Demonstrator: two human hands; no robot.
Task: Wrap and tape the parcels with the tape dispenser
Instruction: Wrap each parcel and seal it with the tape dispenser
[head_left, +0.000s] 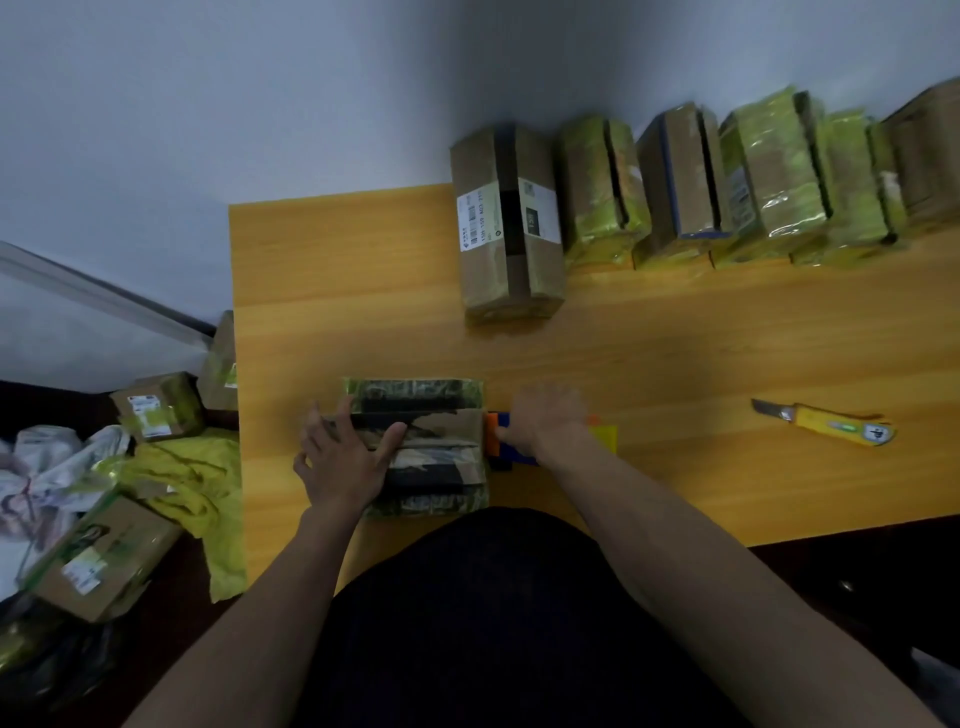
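Note:
A cardboard parcel (441, 431) partly wrapped in yellow-green tape lies on the wooden table (649, 364) near its front edge. My left hand (345, 457) presses flat on the parcel's left part, fingers spread. Just right of the parcel, my right hand (545, 418) grips the tape dispenser (501, 441), a blue and orange tool with a yellow part, set against the parcel's right end. Most of the dispenser is hidden under the hand.
A brown box with white labels (506, 223) stands at the table's back, beside a row of several taped parcels (769, 182). A yellow utility knife (831, 423) lies at the right. Off the left edge are more boxes (104, 556), a yellow cloth (192, 478) and bags.

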